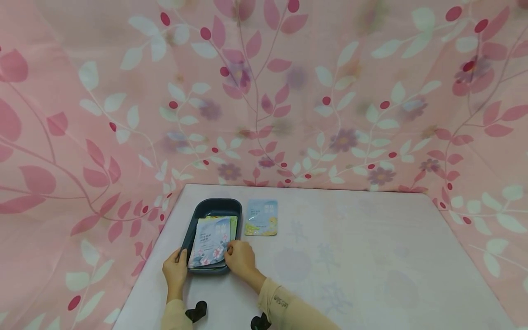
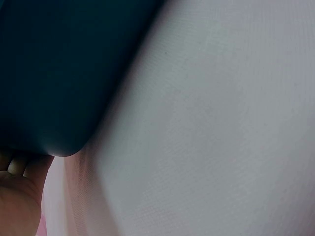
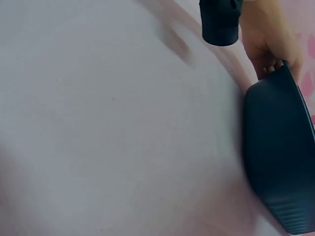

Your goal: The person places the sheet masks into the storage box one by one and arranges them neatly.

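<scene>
A dark teal tray (image 1: 218, 206) stands at the table's left, filling the upper left of the left wrist view and the right edge of the right wrist view. My left hand (image 1: 175, 270) grips its left rim near the front corner; in the right wrist view the left hand's fingers (image 3: 268, 69) curl at the wall. Inside lies a pale blue floral packet (image 1: 212, 240) over a yellow-green packet (image 1: 234, 224). My right hand (image 1: 240, 260) reaches over the right rim and pinches the floral packet's right edge; its fingertips are partly hidden.
Right of the tray, a light blue packet with yellow flowers (image 1: 261, 217) lies flat on the white table (image 1: 371, 256). Black wrist cameras hang by both wrists, the left wrist camera (image 1: 196, 311) near the tray's front. A pink floral curtain (image 1: 288, 114) surrounds the table.
</scene>
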`<state>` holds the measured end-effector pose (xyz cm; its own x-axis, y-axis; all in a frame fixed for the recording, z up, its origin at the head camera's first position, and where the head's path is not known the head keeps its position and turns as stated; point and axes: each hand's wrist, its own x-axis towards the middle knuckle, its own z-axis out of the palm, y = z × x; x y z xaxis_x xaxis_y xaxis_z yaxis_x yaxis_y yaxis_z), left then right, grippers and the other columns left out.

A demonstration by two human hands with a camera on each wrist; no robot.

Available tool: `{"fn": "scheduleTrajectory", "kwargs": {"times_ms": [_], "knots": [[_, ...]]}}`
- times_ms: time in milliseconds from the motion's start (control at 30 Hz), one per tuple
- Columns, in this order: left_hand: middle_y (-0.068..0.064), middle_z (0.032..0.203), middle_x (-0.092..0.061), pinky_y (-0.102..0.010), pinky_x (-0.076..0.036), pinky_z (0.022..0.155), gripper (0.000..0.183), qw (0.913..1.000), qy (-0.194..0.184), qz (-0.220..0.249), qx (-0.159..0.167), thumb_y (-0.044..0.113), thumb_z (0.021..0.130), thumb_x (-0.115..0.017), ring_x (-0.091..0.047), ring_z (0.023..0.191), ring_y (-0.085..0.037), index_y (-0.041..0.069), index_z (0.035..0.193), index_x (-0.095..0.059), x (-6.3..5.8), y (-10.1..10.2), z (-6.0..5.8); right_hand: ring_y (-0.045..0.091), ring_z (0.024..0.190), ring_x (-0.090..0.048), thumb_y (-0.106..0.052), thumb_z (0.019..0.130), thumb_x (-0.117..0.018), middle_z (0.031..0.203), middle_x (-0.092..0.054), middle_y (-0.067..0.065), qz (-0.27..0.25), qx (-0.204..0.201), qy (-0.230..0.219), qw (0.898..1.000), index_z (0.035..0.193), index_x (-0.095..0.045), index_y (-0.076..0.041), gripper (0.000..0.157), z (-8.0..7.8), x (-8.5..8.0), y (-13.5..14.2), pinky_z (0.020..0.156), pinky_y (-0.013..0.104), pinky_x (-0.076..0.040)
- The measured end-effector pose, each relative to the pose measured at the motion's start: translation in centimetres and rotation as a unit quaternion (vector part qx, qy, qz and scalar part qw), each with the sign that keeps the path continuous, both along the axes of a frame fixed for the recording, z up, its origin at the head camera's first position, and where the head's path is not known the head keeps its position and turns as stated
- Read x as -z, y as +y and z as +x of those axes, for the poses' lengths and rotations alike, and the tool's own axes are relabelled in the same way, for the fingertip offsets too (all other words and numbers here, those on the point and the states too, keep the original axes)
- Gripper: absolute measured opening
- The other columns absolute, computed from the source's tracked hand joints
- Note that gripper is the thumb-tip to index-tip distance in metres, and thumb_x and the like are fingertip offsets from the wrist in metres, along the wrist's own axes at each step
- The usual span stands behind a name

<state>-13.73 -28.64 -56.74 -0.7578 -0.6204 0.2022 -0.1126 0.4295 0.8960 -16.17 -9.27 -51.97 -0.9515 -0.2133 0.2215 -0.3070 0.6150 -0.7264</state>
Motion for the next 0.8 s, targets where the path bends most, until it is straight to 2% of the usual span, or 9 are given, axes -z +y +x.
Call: {"fn": "scheduleTrajectory", "kwargs": {"times_ms": [167, 233, 367, 500, 567, 667, 800], "knots": [[-0.034, 0.101, -0.063, 0.000, -0.035, 0.062, 0.027, 0.9999, -0.009, -0.005, -0.003, 0.005, 0.091, -0.057, -0.056, 0.078, -0.001, -0.017, 0.106, -0.063, -0.1, 0.0, 0.0, 0.004, 0.055, -0.053, -0.008, 0.075, -0.072, 0.062, -0.064, -0.004, 0.044, -0.015, 0.025, 0.999, 0.079, -0.073, -0.004, 0.006, 0.1, 0.7, -0.4, 0.047, 0.019, -0.039], [-0.034, 0.100, -0.063, 0.000, -0.035, 0.062, 0.027, 0.9999, -0.008, -0.008, -0.006, 0.005, 0.090, -0.058, -0.058, 0.078, -0.004, -0.016, 0.105, -0.063, -0.1, 0.0, 0.0, 0.004, 0.055, -0.053, -0.010, 0.076, -0.072, 0.062, -0.065, -0.004, 0.060, -0.019, 0.029, 0.998, 0.079, -0.073, -0.005, 0.006, 0.1, 0.9, -0.4, 0.047, 0.019, -0.039], [-0.033, 0.096, -0.064, 0.000, -0.034, 0.062, 0.025, 0.9998, -0.003, -0.014, -0.014, 0.004, 0.089, -0.059, -0.051, 0.072, 0.007, -0.016, 0.103, -0.064, 0.0, 0.1, 0.0, 0.006, 0.056, -0.054, -0.012, 0.077, -0.072, 0.062, -0.065, -0.004, 0.085, -0.024, 0.045, 0.995, 0.078, -0.073, -0.007, 0.005, 0.2, 1.1, -0.5, 0.047, 0.019, -0.039], [-0.034, 0.095, -0.064, -0.001, -0.036, 0.059, 0.025, 0.9999, 0.004, -0.008, -0.007, 0.004, 0.090, -0.057, -0.045, 0.068, 0.013, -0.017, 0.103, -0.064, 0.0, 0.1, 0.0, 0.007, 0.055, -0.053, -0.013, 0.077, -0.073, 0.062, -0.064, -0.005, 0.096, -0.032, 0.056, 0.993, 0.077, -0.073, -0.008, 0.004, 0.2, 1.1, -0.4, 0.047, 0.020, -0.038], [-0.035, 0.095, -0.063, -0.001, -0.036, 0.058, 0.025, 1.0000, 0.005, -0.004, -0.005, 0.003, 0.090, -0.057, -0.045, 0.067, 0.015, -0.017, 0.103, -0.063, 0.0, 0.1, 0.0, 0.005, 0.056, -0.052, -0.012, 0.077, -0.072, 0.063, -0.064, -0.005, 0.078, -0.047, 0.044, 0.995, 0.078, -0.073, -0.007, 0.005, 0.1, 1.1, -0.2, 0.048, 0.019, -0.038], [-0.035, 0.095, -0.063, -0.001, -0.036, 0.057, 0.025, 1.0000, 0.006, -0.003, -0.005, 0.002, 0.090, -0.057, -0.043, 0.066, 0.017, -0.018, 0.102, -0.063, 0.0, 0.2, 0.0, 0.001, 0.056, -0.052, -0.010, 0.079, -0.071, 0.065, -0.066, -0.002, -0.004, -0.083, 0.002, 0.997, 0.083, -0.073, -0.003, 0.009, -0.4, 1.1, 0.4, 0.050, 0.016, -0.040], [-0.035, 0.095, -0.063, 0.000, -0.035, 0.059, 0.024, 0.9999, 0.009, -0.009, -0.006, 0.002, 0.089, -0.057, -0.042, 0.067, 0.018, -0.018, 0.102, -0.063, -0.1, 0.2, 0.1, 0.000, 0.052, -0.052, -0.005, 0.081, -0.069, 0.068, -0.068, 0.008, -0.140, -0.115, -0.046, 0.982, 0.084, -0.071, 0.004, 0.010, -1.7, 1.2, 1.9, 0.048, 0.016, -0.043]]}}
